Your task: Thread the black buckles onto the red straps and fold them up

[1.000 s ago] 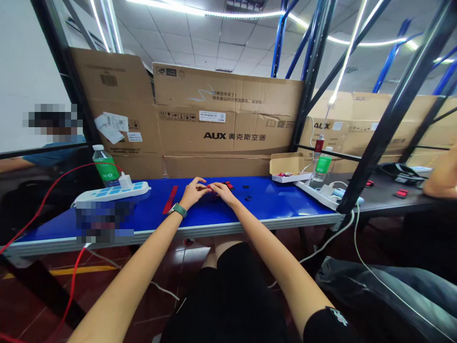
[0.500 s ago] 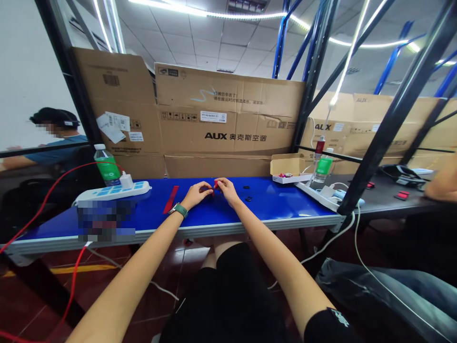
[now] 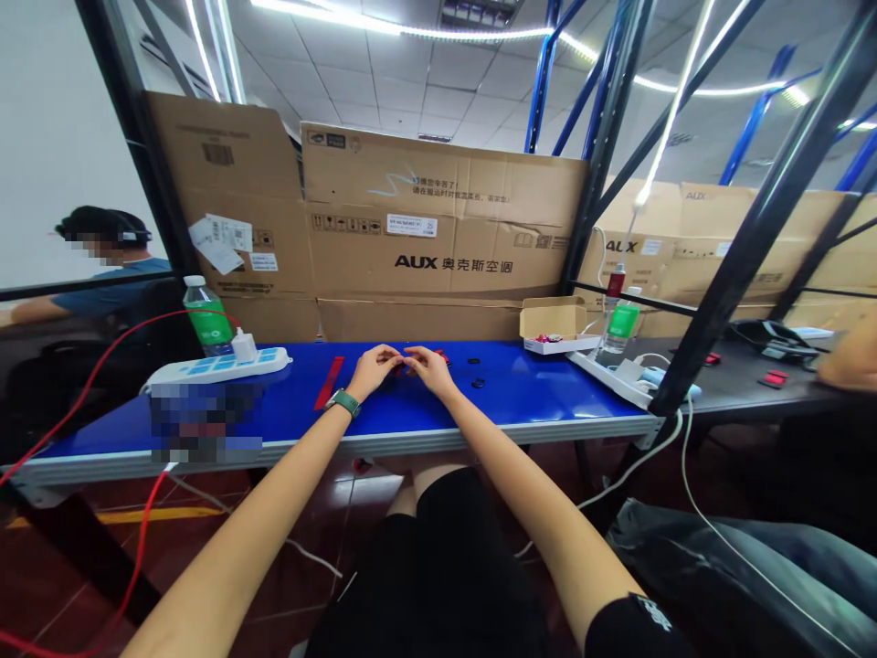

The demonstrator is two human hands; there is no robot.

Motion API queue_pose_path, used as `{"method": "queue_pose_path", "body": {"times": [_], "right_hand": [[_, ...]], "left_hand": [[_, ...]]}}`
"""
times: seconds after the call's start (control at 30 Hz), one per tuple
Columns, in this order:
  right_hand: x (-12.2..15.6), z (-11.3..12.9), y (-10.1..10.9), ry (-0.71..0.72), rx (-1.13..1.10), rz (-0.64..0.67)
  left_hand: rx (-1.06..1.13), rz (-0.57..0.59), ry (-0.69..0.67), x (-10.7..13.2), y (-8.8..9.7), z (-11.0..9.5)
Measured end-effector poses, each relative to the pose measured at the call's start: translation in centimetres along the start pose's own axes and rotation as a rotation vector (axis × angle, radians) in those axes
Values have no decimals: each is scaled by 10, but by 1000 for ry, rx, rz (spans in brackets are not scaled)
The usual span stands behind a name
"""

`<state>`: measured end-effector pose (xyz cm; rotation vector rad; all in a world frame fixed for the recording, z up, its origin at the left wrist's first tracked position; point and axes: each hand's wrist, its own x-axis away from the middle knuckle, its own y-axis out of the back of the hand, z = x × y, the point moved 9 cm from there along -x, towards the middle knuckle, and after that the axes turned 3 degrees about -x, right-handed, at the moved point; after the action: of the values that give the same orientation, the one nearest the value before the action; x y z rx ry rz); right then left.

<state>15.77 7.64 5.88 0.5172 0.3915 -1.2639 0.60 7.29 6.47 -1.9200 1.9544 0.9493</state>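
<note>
Both hands meet just above the blue tabletop [image 3: 534, 393], fingertips nearly touching. My left hand [image 3: 374, 368], with a green-strapped watch [image 3: 343, 402] on its wrist, is closed with thumb and finger pinched together. My right hand [image 3: 430, 371] is also pinched, facing it. A small dark and reddish thing shows under the fingertips, too small and covered to name. A bit of red [image 3: 444, 355] shows just behind my right hand; I cannot tell whether it is held. To the right lie two small black pieces, a flat one [image 3: 473, 361] and a rounder one [image 3: 478, 383].
A red strip [image 3: 330, 382] lies left of my hands. Farther left are a white power strip [image 3: 270, 362] and a water bottle [image 3: 207, 320]. An open carton [image 3: 548, 327] stands at the back right, beside another power strip [image 3: 609, 379]. Cardboard [image 3: 438, 320] walls the back.
My right hand has turned, its fingers now closer to my left fingertips. The red piece it pinched no longer shows at its fingertips; red now shows behind that hand.
</note>
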Motion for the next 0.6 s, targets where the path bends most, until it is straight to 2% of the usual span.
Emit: {"method": "queue_pose_path", "body": {"times": [0.1,0.3,0.6], "right_hand": [[3,5,5,-3,31,-70],[8,8,21,-25,18,-217],[5,9,10,-18,-105,-130]], "left_hand": [[31,33,30,3,-5,-2],[127,177,18,9,-24,-11],[130,0,5,3,-6,-6]]}}
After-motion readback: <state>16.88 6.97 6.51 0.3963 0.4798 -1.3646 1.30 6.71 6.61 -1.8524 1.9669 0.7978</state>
